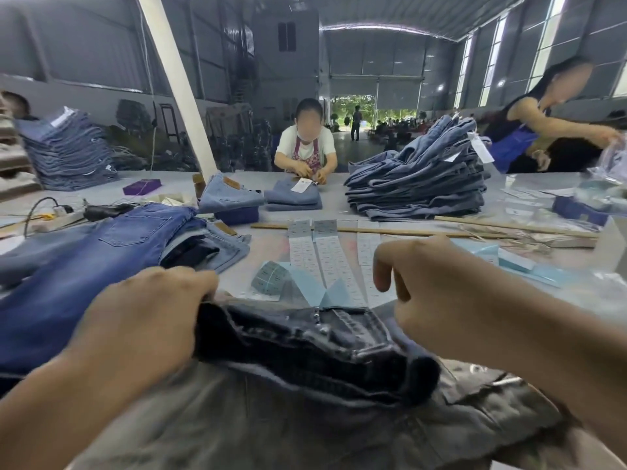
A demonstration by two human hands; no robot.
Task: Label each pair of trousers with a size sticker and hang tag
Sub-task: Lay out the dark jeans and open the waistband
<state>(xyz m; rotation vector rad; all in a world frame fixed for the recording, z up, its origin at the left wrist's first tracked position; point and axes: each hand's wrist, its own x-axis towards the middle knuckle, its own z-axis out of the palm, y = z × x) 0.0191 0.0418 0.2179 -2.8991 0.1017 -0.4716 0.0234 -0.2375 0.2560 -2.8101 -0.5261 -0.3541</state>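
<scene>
Dark grey trousers (305, 347) lay at the near edge of the table (271, 245), waistband bunched and turned up toward the camera, faded legs spreading below. Gripped at the waistband's left end by the left hand (135, 320), fingers curled over the cloth. Touched at the waistband's right end by the right hand (441, 300), thumb and lower fingers apparently pinching the fabric edge, though partly hidden; index finger bent and hanging free above the table.

Just beyond the waistband, long white sticker strips (325, 259) ran away across the table, side by side, with pale blue backing sheets (315, 290) curled at their near ends. More blue sheets (509, 259) to the right. To the left, bright blue jeans (84, 266) spread flat, overlapping a small folded pile (217, 245). Across the middle, a thin wooden stick (424, 232). Farther back, a tall heap of folded jeans (420, 181) on the right and another stack (68, 150) far left. At the far side, a seated person (307, 147) bent over folded jeans with a white hang tag (300, 184). On the right, another person (536, 123) reaching over clear plastic bags (607, 178).
</scene>
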